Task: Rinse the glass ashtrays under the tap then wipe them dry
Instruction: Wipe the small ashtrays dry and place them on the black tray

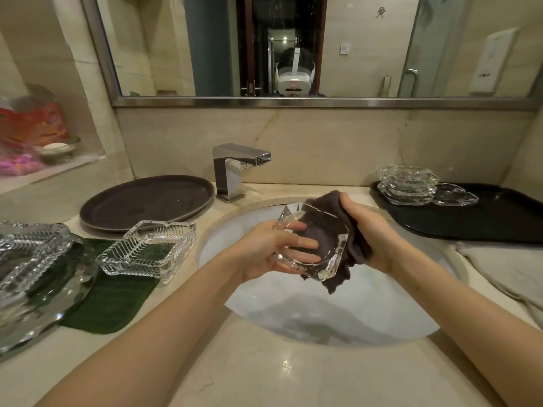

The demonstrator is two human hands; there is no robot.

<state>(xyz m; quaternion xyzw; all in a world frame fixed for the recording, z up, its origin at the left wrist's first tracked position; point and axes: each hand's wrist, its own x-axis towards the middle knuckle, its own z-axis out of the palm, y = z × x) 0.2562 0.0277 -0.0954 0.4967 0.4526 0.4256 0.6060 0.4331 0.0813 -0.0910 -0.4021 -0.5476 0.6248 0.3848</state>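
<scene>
Over the white sink (367, 312), my left hand (261, 248) grips a clear glass ashtray (332, 261), tilted on edge with my fingers showing through the glass. My right hand (370, 230) holds a dark brown cloth (326, 230) bunched against the ashtray's far side. The chrome tap (235, 168) stands behind the sink; no water runs from it. A ribbed square glass ashtray (147, 248) sits on the counter to the left. A stack of glass ashtrays (408, 186) rests on a black tray (470, 218) at the right.
A round dark tray (147, 202) lies left of the tap. More glassware (35, 259) sits at the far left on a green mat (117, 298). A grey towel (505, 268) lies on the counter right of the sink. A mirror (293, 45) spans the wall.
</scene>
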